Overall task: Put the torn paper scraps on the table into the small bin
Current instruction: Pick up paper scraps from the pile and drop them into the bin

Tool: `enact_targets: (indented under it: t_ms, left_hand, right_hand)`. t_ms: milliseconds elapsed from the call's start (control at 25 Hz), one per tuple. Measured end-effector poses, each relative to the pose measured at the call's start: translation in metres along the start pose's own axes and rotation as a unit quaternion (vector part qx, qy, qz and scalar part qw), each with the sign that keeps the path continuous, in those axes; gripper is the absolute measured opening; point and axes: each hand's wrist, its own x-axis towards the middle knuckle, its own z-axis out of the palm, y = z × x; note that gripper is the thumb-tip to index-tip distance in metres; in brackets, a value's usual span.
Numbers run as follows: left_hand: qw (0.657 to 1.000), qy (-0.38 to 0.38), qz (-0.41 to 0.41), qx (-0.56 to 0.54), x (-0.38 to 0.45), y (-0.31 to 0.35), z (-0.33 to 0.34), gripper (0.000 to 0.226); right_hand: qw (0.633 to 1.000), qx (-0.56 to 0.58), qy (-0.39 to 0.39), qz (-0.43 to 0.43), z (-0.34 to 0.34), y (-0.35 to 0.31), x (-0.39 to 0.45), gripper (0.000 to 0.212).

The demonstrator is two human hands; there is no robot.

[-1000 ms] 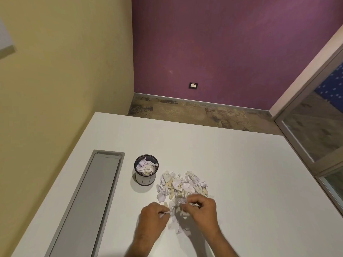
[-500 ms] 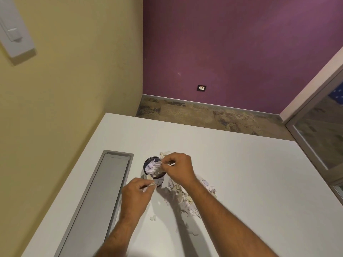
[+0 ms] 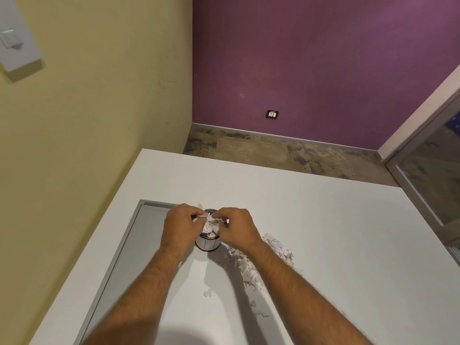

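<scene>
Small bin [image 3: 208,245]: mouth and rim mostly hidden behind left hand [image 3: 180,226] and right hand [image 3: 237,229]; fill level unclear. Fingers [image 3: 219,215] curled over bin, grip contents too small to tell. Scrap pile [image 3: 258,260] partly hidden under right forearm. Table [image 3: 323,232] cut at bottom, right edges. Cable-tray cover [image 3: 129,257] cut at bottom.

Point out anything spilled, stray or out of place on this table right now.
A couple of stray scraps lie alone on the white table, apart from the main scrap pile right of the small bin. Another scrap sits just behind the bin. The bin looks heaped to its rim, under both hands.
</scene>
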Motion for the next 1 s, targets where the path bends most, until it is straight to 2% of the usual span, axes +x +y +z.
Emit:
enact_targets:
  t_ms: [120, 200, 360, 480, 560, 640, 680, 760, 880, 1000]
  left_hand:
    - [0.991, -0.079, 0.015, 0.111, 0.008, 0.006, 0.011, 0.019]
    - [0.983, -0.111, 0.020, 0.141, 0.011, 0.009, 0.018, 0.022]
    - [0.973, -0.138, 0.039, 0.180, 0.010, 0.011, 0.026, 0.034]
    - [0.972, -0.116, 0.075, 0.191, 0.006, 0.011, 0.025, 0.040]
    - [0.970, -0.071, 0.137, 0.188, -0.001, 0.014, 0.026, 0.042]
    - [0.961, -0.046, 0.213, 0.167, -0.012, 0.016, 0.030, 0.037]
    - [0.955, -0.062, 0.248, 0.154, -0.020, 0.015, 0.034, 0.034]
    - [0.930, -0.144, 0.300, 0.155, -0.037, 0.010, 0.045, 0.029]
    - [0.892, -0.257, 0.291, 0.233, -0.061, -0.004, 0.066, 0.035]
    - [0.880, -0.298, 0.207, 0.306, -0.077, -0.017, 0.084, 0.063]
  right_hand:
    - [0.995, 0.090, 0.036, 0.025, -0.004, 0.016, -0.011, 0.047]
    - [0.990, 0.123, 0.056, 0.039, -0.005, 0.028, -0.020, 0.048]
    - [0.980, 0.176, 0.074, 0.065, -0.005, 0.053, -0.039, 0.043]
    - [0.972, 0.187, 0.108, 0.090, -0.007, 0.073, -0.060, 0.036]
    - [0.976, 0.144, 0.116, 0.113, -0.007, 0.086, -0.079, 0.033]
    - [0.988, 0.059, 0.075, 0.121, -0.007, 0.097, -0.100, 0.033]
    - [0.993, 0.006, 0.033, 0.115, -0.005, 0.100, -0.110, 0.036]
    - [0.989, -0.099, -0.049, 0.093, 0.003, 0.101, -0.127, 0.045]
    - [0.977, -0.175, -0.099, 0.066, 0.018, 0.098, -0.140, 0.061]
    - [0.969, -0.204, -0.129, 0.046, 0.029, 0.096, -0.142, 0.076]
